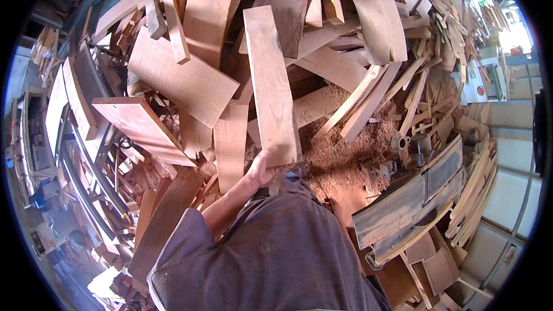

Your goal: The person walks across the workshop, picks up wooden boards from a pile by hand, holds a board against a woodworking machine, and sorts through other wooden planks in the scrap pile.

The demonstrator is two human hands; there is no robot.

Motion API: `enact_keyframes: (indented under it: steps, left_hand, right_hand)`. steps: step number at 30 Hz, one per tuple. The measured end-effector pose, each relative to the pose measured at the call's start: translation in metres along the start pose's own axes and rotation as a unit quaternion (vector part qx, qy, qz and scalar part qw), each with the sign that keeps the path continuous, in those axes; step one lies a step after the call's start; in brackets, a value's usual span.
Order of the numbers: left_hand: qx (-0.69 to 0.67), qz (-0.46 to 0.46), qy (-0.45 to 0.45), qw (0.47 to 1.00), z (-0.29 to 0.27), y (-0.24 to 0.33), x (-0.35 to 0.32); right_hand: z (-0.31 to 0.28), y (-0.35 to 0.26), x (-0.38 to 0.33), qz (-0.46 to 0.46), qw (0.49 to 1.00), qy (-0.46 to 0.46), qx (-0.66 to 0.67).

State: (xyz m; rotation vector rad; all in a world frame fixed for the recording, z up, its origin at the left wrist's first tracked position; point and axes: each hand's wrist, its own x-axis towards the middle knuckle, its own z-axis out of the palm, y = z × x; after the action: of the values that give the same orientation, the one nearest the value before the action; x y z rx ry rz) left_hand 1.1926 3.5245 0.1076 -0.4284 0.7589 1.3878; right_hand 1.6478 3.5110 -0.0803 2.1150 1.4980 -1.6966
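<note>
A long, pale wooden board (271,86) stretches away from my body, its near end close to my waist. My left hand (262,167) grips that near end at its left corner; the thumb lies along the board and the other fingers are mostly hidden. Left of the hand, a narrower light plank (231,144) stands among the offcuts. My right hand does not show; the right side of my torso ends in shadow near the board's end.
A heap of offcuts, including a wide plank (183,78) and a reddish board (141,124), rises ahead. Sawdust (345,155) covers the ground at right. A grey, dusty machine panel (409,190) stands at right, with metal fittings (401,145) behind it.
</note>
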Motion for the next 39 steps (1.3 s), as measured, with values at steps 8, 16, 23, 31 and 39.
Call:
enact_keyframes:
  steps: [8, 16, 23, 31, 39]
  left_hand:
    - [0.099, 0.018, 0.009, 0.995, 0.001, 0.008, -0.005]
    - [0.101, -0.052, -0.089, 0.990, 0.033, 0.028, -0.028]
    - [0.129, -0.054, -0.120, 0.983, 0.036, 0.034, -0.035]
    - [0.157, -0.075, -0.095, 0.980, 0.009, 0.035, -0.021]
    - [0.262, -0.086, -0.055, 0.960, 0.008, 0.064, 0.008]
  right_hand:
    - [0.000, -0.129, -0.056, -0.046, 0.989, -0.011, -0.138]
    - [0.000, -0.216, -0.061, -0.015, 0.949, -0.123, 0.290]
    - [0.030, -0.402, -0.072, -0.117, 0.875, -0.290, 0.370]
    - [0.067, -0.431, -0.064, -0.105, 0.901, -0.250, 0.338]
    - [0.073, -0.423, -0.064, -0.279, 0.960, -0.021, 0.000]
